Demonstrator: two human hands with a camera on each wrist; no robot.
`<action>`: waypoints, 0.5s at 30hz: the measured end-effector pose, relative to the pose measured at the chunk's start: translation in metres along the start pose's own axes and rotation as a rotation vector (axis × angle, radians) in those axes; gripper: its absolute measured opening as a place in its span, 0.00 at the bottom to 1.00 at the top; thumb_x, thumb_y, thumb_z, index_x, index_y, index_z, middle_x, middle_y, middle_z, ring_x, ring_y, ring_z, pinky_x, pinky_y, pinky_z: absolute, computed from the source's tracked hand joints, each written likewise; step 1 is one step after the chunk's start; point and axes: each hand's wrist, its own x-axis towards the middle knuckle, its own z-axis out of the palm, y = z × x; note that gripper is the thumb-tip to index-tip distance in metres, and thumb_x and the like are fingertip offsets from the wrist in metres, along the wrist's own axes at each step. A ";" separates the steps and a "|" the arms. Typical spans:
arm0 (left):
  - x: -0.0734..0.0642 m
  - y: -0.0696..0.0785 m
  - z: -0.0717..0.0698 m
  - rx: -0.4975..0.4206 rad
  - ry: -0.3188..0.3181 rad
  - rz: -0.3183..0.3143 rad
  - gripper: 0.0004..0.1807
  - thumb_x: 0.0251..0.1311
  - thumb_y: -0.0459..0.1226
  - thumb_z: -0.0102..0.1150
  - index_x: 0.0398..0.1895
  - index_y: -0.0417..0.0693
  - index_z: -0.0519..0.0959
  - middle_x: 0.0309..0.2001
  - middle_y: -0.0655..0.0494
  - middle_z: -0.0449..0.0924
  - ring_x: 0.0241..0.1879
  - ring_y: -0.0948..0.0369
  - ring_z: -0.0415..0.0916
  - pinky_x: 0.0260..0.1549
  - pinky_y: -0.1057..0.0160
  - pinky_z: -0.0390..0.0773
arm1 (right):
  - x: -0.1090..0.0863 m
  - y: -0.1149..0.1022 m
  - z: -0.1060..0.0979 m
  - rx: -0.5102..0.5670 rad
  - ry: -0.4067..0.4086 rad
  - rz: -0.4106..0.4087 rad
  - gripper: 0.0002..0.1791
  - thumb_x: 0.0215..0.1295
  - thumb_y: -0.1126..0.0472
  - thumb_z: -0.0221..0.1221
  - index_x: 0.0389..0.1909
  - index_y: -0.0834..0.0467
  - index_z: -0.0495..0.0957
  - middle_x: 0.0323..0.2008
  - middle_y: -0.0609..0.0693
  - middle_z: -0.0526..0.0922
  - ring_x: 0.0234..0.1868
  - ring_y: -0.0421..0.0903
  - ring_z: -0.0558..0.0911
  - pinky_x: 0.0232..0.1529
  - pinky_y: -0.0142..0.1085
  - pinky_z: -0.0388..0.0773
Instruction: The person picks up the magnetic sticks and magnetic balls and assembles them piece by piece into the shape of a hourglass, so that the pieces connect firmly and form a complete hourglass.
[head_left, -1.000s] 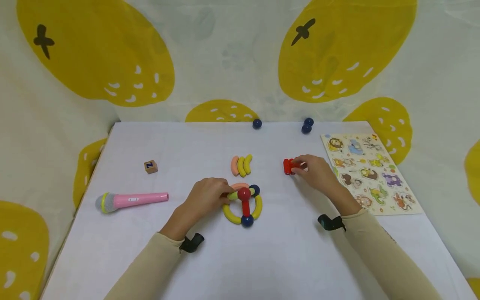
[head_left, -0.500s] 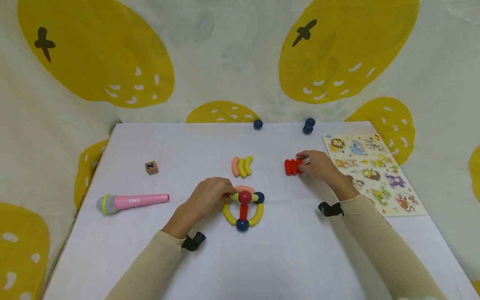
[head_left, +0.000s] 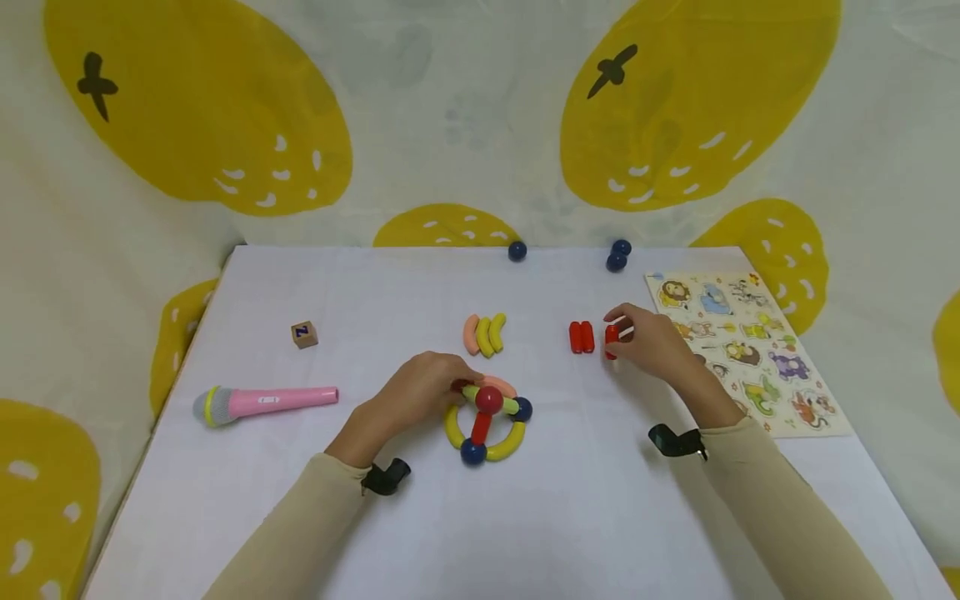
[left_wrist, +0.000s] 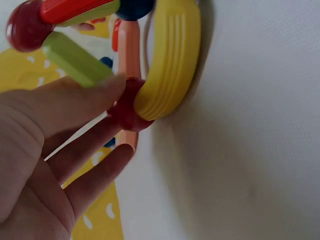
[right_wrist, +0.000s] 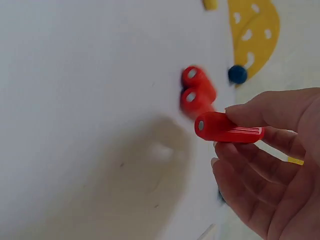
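Note:
My left hand (head_left: 431, 387) pinches a red ball (left_wrist: 131, 107) at the left side of a magnetic ball-and-rod structure. That structure has curved yellow rods (head_left: 506, 442) and a pink one as its ring, with straight rods rising to a red ball (head_left: 490, 400) on top. Dark blue balls (head_left: 473, 452) join its near and right corners. On the right, my right hand (head_left: 651, 342) holds a straight red magnetic rod (right_wrist: 227, 127) between thumb and fingers. Two more red rods (head_left: 581, 337) lie side by side just left of it.
Curved pink and yellow rods (head_left: 483, 335) lie behind the structure. Dark blue balls (head_left: 617, 262) sit at the far edge. An animal puzzle board (head_left: 813, 423) is at right; a pink toy microphone (head_left: 281, 402) and a letter block (head_left: 304, 334) are at left.
My right hand has pulled one red rod away rightward from the other two. The structure has turned slightly in my left hand, its near blue ball shifting left.

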 end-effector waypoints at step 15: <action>-0.010 0.020 -0.019 -0.282 0.024 0.104 0.24 0.53 0.46 0.77 0.53 0.49 0.87 0.42 0.59 0.90 0.41 0.56 0.84 0.42 0.57 0.86 | -0.051 -0.095 0.009 0.211 0.006 -0.384 0.13 0.62 0.56 0.71 0.47 0.52 0.85 0.39 0.45 0.90 0.40 0.41 0.87 0.42 0.31 0.85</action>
